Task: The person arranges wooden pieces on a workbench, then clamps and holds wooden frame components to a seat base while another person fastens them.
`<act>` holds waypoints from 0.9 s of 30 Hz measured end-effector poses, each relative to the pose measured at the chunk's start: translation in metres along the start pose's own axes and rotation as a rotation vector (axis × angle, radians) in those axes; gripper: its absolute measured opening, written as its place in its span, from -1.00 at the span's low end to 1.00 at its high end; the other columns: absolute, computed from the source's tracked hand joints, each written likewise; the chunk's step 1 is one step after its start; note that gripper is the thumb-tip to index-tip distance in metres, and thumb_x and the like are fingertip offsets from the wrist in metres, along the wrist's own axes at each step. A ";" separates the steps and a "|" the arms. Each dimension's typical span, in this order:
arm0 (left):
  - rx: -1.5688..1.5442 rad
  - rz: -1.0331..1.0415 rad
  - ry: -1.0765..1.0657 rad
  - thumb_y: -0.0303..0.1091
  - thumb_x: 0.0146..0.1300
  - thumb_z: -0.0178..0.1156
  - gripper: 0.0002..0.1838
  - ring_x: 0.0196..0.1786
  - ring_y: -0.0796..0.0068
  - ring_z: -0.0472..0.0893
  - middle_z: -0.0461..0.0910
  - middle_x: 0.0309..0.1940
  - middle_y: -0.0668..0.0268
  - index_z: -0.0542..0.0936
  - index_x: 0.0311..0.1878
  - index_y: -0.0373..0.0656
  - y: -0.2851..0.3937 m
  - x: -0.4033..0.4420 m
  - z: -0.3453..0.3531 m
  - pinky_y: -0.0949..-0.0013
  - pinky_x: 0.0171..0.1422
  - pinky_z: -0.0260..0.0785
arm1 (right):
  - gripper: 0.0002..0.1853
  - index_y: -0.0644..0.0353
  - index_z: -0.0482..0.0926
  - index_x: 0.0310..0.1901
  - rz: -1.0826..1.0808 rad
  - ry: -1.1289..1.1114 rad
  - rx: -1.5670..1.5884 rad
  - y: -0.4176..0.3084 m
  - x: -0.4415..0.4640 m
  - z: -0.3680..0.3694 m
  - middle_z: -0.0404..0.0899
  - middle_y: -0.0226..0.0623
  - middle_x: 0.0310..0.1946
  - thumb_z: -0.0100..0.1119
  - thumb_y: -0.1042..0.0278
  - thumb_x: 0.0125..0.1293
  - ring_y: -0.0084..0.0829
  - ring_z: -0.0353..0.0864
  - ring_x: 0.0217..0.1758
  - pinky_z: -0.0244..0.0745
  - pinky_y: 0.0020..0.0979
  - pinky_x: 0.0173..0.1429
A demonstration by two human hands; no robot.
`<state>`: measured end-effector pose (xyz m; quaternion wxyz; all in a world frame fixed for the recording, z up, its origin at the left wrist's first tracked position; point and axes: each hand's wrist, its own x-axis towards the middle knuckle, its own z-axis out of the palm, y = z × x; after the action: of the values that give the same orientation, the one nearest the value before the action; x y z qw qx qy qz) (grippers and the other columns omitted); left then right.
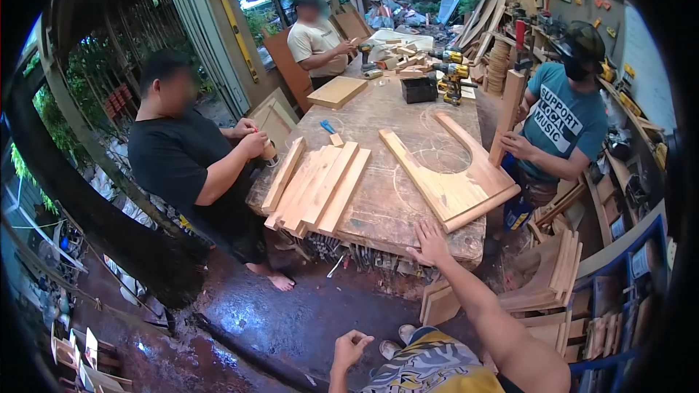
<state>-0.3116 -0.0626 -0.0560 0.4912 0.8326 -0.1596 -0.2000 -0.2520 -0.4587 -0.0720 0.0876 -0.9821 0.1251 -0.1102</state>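
Note:
My right hand [431,244] lies on the near edge of the worn wooden worktable [378,222], fingers spread and palm down. Just beyond its fingertips is a wooden panel [451,191] with a rounded cut-out, joined to side boards. My left hand [352,349] hangs low in front of my body, away from the table. Its fingers are curled in, and I see nothing held in them. Left of my right hand, several planed wooden boards [320,185] lie side by side, their ends sticking out over the table edge.
A person in black [175,138] works at the left side, another in white [320,44] at the far end. At right, a person in teal [561,113] holds an upright post [508,113]. Cordless drills [453,70] and a black box [419,89] stand farther back; cut panels [546,276] lean nearby.

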 end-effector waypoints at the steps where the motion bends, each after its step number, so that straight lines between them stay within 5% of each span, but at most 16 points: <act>1: -0.004 0.006 -0.006 -0.25 0.14 0.44 -0.75 -0.49 0.63 0.55 0.61 -0.61 0.35 0.68 -0.36 -0.26 -0.009 -0.001 -0.003 0.43 -0.34 0.42 | -0.08 0.31 0.06 0.47 -0.031 0.013 -0.024 -0.002 -0.003 -0.002 0.04 0.10 0.48 -0.04 -0.27 0.29 -0.03 -0.11 0.59 -0.29 -0.11 0.63; 4: -0.062 -0.104 0.031 -0.22 0.09 0.48 -0.74 -0.51 0.61 0.53 0.62 -0.59 0.30 0.70 -0.37 -0.23 -0.026 -0.008 -0.001 0.43 -0.34 0.39 | -0.09 0.37 0.05 0.45 -0.105 0.007 -0.116 -0.005 -0.024 -0.002 0.05 0.11 0.48 0.06 -0.14 0.26 -0.03 -0.08 0.58 -0.29 -0.10 0.63; 8: -0.243 -0.062 0.202 -0.38 0.12 0.43 -0.85 -0.51 0.72 0.46 0.56 -0.63 0.46 0.71 -0.35 -0.28 -0.055 -0.026 -0.012 0.53 -0.38 0.34 | -0.08 0.37 0.04 0.44 -0.170 -0.022 -0.158 -0.004 -0.058 -0.004 0.12 0.17 0.42 0.23 0.16 0.10 0.07 0.01 0.54 -0.11 -0.05 0.59; 11: -0.384 -0.105 0.294 -0.48 0.15 0.36 -0.93 -0.47 0.70 0.54 0.64 -0.58 0.39 0.72 -0.33 -0.28 -0.108 -0.036 0.010 0.53 -0.32 0.41 | -0.14 0.32 0.16 0.40 -0.227 0.020 0.010 0.004 -0.068 -0.021 0.15 0.16 0.40 0.24 0.25 0.03 0.09 0.08 0.50 -0.01 -0.03 0.55; 14: -0.131 -0.168 0.253 -0.63 0.12 0.23 -0.85 -0.34 0.57 0.68 0.74 -0.39 0.20 0.72 -0.25 -0.33 -0.163 -0.056 0.014 0.51 -0.20 0.52 | -0.20 0.27 0.28 0.34 -0.125 0.063 -0.035 0.028 -0.089 -0.021 0.20 0.15 0.37 0.26 0.28 0.00 0.09 0.16 0.45 0.05 0.00 0.51; 16: -0.339 -0.253 0.202 -0.68 0.07 0.20 -0.79 -0.34 0.55 0.69 0.73 -0.39 0.19 0.70 -0.21 -0.36 -0.204 -0.066 0.037 0.49 -0.19 0.54 | -0.26 0.21 0.34 0.30 -0.147 0.137 -0.090 0.042 -0.105 -0.025 0.25 0.14 0.33 0.28 0.28 0.00 0.10 0.22 0.40 0.12 0.03 0.46; 20: -0.359 -0.333 0.121 -0.73 0.05 0.20 -0.76 -0.36 0.56 0.68 0.73 -0.41 0.18 0.69 -0.19 -0.37 -0.217 -0.085 0.069 0.50 -0.20 0.55 | -0.33 0.16 0.39 0.26 0.044 0.215 -0.079 0.060 -0.127 -0.037 0.31 0.13 0.25 0.29 0.23 0.07 0.10 0.28 0.35 0.19 -0.01 0.40; 24: -0.349 -0.447 0.029 -0.55 0.05 0.40 -0.87 -0.45 0.59 0.64 0.71 -0.45 0.26 0.71 -0.29 -0.31 -0.226 -0.077 0.093 0.48 -0.32 0.52 | -0.41 0.17 0.42 0.22 0.205 0.352 -0.042 0.086 -0.106 -0.023 0.39 0.09 0.16 0.27 0.16 0.15 0.02 0.38 0.21 0.25 -0.03 0.32; 27: -0.344 -0.628 -0.078 -0.30 0.09 0.48 -0.80 -0.51 0.62 0.60 0.70 -0.50 0.32 0.73 -0.37 -0.25 -0.234 -0.081 0.119 0.46 -0.37 0.49 | -0.37 0.11 0.32 0.30 0.787 0.463 0.011 0.092 -0.077 -0.023 0.49 0.07 0.08 0.18 0.07 0.22 0.09 0.41 0.23 0.29 -0.04 0.31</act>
<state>-0.4237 -0.0058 -0.2997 0.5323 0.7378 0.1214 -0.3969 -0.3513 -0.5289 -0.0836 0.0979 -0.8088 0.5046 -0.2857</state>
